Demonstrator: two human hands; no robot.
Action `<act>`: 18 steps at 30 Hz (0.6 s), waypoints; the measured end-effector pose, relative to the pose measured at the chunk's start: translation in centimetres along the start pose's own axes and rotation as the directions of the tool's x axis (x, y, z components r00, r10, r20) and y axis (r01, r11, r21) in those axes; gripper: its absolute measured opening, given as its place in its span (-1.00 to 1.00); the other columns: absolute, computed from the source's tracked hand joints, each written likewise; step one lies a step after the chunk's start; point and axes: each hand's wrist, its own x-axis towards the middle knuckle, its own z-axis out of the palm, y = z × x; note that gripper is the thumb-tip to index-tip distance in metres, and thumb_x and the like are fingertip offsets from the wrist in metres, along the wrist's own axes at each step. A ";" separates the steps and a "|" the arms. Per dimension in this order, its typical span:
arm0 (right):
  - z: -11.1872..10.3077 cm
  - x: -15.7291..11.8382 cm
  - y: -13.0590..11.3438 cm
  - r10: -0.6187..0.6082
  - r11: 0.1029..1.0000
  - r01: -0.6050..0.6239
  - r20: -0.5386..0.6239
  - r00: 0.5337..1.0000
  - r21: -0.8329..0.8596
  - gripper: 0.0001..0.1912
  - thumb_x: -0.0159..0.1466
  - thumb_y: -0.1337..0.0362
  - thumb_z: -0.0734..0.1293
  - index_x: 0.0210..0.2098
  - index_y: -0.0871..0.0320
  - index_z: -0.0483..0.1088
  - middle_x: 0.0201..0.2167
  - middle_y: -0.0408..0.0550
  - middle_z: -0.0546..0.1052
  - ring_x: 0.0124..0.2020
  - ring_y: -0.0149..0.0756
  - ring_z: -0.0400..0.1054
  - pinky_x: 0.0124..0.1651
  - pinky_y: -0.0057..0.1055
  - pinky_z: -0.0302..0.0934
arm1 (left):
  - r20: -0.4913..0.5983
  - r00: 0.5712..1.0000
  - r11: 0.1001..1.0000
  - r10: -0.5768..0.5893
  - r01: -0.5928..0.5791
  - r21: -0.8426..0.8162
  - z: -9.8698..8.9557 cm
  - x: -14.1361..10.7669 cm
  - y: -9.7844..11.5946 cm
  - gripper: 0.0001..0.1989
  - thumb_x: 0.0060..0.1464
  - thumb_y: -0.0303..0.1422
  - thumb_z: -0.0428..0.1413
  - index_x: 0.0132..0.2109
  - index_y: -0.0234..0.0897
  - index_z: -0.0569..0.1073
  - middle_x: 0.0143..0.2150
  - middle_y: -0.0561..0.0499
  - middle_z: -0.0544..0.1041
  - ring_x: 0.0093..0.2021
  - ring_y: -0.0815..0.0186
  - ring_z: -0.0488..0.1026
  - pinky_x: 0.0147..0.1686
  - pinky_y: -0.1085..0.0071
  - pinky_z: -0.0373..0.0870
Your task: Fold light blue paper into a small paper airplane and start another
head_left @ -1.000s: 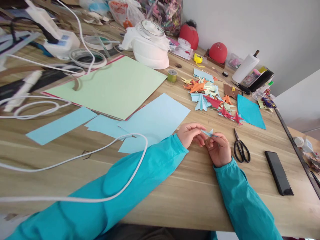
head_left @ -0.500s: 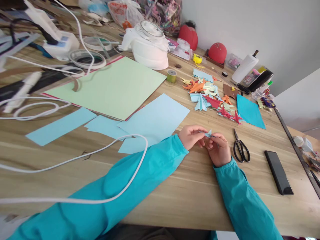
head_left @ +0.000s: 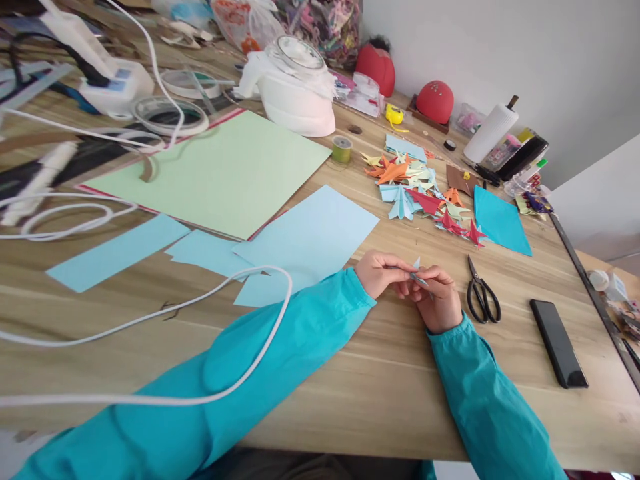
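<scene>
Between my two hands is a small folded light-blue paper piece (head_left: 417, 265), with a pointed tip sticking up; most of it is hidden by fingers. My left hand (head_left: 380, 273) pinches it from the left, thumb and forefinger together. From the right, my right hand (head_left: 439, 298) grips it with curled fingers. Black-handled scissors (head_left: 481, 293) lie just right of my right hand. Beyond the hands lies a pile of folded paper cranes (head_left: 400, 175) in orange, red, blue and pale yellow. Light-blue paper sheets (head_left: 320, 230) lie beyond my left forearm.
A green sheet (head_left: 215, 173) covers the far left of the table, near a thread spool (head_left: 342, 149). A white cable (head_left: 270, 340) loops over my left sleeve. At right lie a phone (head_left: 559, 343) and a turquoise sheet (head_left: 501, 220). A power strip (head_left: 117, 87) sits far left.
The folded paper piece has turned between my fingers, and its tip now stands up taller. My right fingers have closed in nearer to my left ones. The view has shifted slightly.
</scene>
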 end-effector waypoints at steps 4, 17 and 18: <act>0.0 -0.1 0.0 -0.058 0.998 0.058 -0.003 0.998 -0.031 -0.92 -0.08 0.41 0.41 -0.61 0.11 0.47 -0.67 -0.21 0.42 -0.66 -0.49 0.24 -0.64 -0.54 0.05 | -0.026 0.999 0.999 -0.033 0.032 -0.042 0.1 0.0 -0.1 -0.76 -0.14 -0.32 0.20 -0.31 -0.41 0.45 -0.61 -0.01 0.50 -0.64 0.35 0.43 -0.62 0.43 0.42; 0.0 -0.1 0.2 -0.120 0.989 0.122 0.030 0.992 -0.088 -0.86 -0.04 0.39 0.41 -0.50 0.14 0.35 -0.66 -0.25 0.42 -0.67 -0.49 0.24 -0.65 -0.56 0.06 | 0.072 0.995 0.997 -0.068 0.067 0.027 0.0 0.4 -0.5 -0.67 -0.31 -0.24 0.33 -0.46 -0.42 0.47 -0.62 -0.01 0.50 -0.64 0.41 0.40 -0.65 0.49 0.40; -0.1 -0.1 0.2 -0.125 0.988 0.128 0.033 0.992 -0.083 -0.83 -0.04 0.39 0.41 -0.48 0.13 0.32 -0.65 -0.26 0.42 -0.67 -0.49 0.24 -0.66 -0.57 0.06 | 0.076 0.995 0.998 -0.062 0.060 0.032 0.0 0.4 -0.5 -0.66 -0.33 -0.23 0.34 -0.47 -0.42 0.48 -0.62 0.00 0.50 -0.64 0.40 0.40 -0.65 0.49 0.41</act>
